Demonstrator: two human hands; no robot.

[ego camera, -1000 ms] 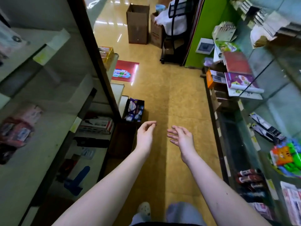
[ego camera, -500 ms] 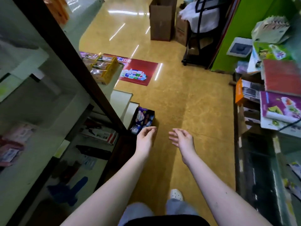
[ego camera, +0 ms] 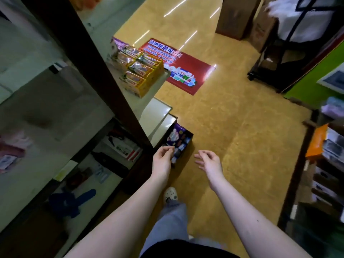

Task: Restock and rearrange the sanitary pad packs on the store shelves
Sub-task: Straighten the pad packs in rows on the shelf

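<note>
Floor [ego camera: 242, 146]: tan, glossy, with light streaks at the far end.
Shelving unit [ego camera: 55, 108]: fills the left side; pale shelves, 1 dark upright [ego camera: 96, 67] running diagonally. Goods on the shelves are blurred.
Red floor sticker [ego camera: 193, 75]: lies flat just beyond the shelf end.
Yellow packs [ego camera: 143, 71]: stacked on the end shelf, beside the upright.
Dark box [ego camera: 190, 139]: on the floor against the foot of the shelf end, open at the top.
Pad packs [ego camera: 176, 135]: stand inside the dark box. The far one is purple with a pale picture; the nearer ones are dark blue and white. Print too small to read.
Left hand [ego camera: 162, 161]: fingers loosely curled, grasping nothing. Its fingertips [ego camera: 170, 148] overlap the box's near left edge in view; contact cannot be told.
Right hand [ego camera: 210, 162]: fingers released and spread, grasping nothing, to the right of the box and apart from the packs.
</note>
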